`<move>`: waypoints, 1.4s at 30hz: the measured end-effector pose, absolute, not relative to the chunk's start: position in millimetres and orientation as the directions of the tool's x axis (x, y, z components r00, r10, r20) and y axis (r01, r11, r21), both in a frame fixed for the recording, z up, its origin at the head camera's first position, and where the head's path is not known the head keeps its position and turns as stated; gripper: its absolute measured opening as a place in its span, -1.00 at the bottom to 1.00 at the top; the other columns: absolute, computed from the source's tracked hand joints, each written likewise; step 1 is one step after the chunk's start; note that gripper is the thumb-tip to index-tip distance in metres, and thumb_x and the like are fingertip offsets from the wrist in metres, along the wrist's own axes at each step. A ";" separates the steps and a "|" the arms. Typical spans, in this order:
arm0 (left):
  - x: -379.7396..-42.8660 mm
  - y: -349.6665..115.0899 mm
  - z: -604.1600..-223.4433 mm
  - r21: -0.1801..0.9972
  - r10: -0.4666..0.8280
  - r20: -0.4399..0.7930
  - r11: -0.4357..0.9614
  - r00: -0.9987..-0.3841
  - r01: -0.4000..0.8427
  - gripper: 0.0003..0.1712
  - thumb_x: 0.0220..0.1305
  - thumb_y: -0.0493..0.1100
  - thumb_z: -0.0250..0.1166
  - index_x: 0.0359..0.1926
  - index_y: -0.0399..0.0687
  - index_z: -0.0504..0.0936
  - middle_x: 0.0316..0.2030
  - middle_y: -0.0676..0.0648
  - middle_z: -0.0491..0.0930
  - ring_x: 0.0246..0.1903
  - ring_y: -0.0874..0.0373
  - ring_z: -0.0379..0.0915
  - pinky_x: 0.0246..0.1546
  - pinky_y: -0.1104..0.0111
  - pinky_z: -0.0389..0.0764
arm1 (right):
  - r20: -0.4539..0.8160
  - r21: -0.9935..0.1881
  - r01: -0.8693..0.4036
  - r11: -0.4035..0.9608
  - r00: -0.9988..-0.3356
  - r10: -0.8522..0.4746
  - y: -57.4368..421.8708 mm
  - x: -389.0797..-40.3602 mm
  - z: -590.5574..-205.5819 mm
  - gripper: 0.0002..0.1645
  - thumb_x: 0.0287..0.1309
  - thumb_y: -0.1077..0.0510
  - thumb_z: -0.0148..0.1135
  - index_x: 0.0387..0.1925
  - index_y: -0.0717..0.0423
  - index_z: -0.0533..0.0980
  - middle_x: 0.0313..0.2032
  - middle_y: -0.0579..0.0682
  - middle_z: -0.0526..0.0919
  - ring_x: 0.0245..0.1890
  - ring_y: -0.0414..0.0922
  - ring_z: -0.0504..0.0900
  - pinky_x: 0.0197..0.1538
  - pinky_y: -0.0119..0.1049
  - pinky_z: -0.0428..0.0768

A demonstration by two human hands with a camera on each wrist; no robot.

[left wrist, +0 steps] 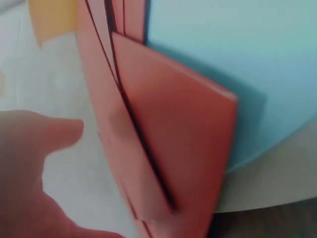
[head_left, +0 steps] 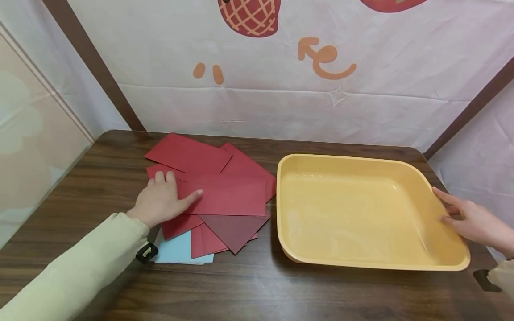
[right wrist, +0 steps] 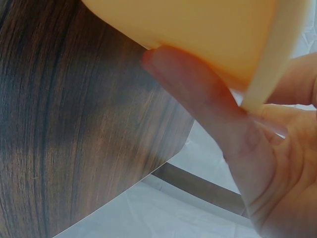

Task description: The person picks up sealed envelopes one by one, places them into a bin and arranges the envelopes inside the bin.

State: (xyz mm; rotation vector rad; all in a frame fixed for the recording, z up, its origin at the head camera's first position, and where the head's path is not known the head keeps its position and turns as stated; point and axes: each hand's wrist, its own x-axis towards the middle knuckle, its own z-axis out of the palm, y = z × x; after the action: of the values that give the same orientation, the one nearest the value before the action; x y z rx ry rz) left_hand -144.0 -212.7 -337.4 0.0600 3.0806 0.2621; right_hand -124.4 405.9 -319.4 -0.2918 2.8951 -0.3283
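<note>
Red envelopes (head_left: 227,195) lie in a loose, overlapping heap on the left half of the table, a darker one (head_left: 233,229) among them. Light blue paper (head_left: 176,248) sticks out from beneath the heap's near side. Over the heap's left part is my left hand (head_left: 158,200), thumb stretched across the top envelope and fingers spread forward. In the left wrist view the thumb (left wrist: 62,131) shows beside the stacked envelope edges (left wrist: 168,124). With my right hand (head_left: 478,220) I pinch the right rim of a yellow plastic tray (head_left: 341,157); thumb and fingers lie on opposite sides of its wall.
The wood-grain table (head_left: 241,294) carries both the heap and the tray, which stand close together. A printed cloth (head_left: 257,107) hangs right behind the table's back edge. Brown strips (head_left: 96,67) run down the cloth on either side.
</note>
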 end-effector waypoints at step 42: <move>-159.2 -218.0 -340.0 0.475 -0.104 -0.089 0.870 -0.991 -0.134 -0.09 -0.08 0.16 0.38 0.00 -0.50 0.24 -0.15 -0.40 0.36 -0.21 -0.19 0.32 -0.32 0.13 0.50 | -0.180 -0.257 -0.167 0.952 -0.960 -0.217 407.7 -124.5 -320.1 -0.13 0.16 0.25 0.16 0.32 0.46 -0.11 -0.27 0.44 0.61 -0.35 0.24 0.65 -0.46 -0.28 0.53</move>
State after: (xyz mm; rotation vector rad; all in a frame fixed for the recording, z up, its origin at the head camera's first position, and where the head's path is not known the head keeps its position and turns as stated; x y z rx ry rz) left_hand -159.2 -218.0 -340.0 -0.1897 2.9794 0.7631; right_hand -124.5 407.7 -320.1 -0.2879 2.8984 -0.3559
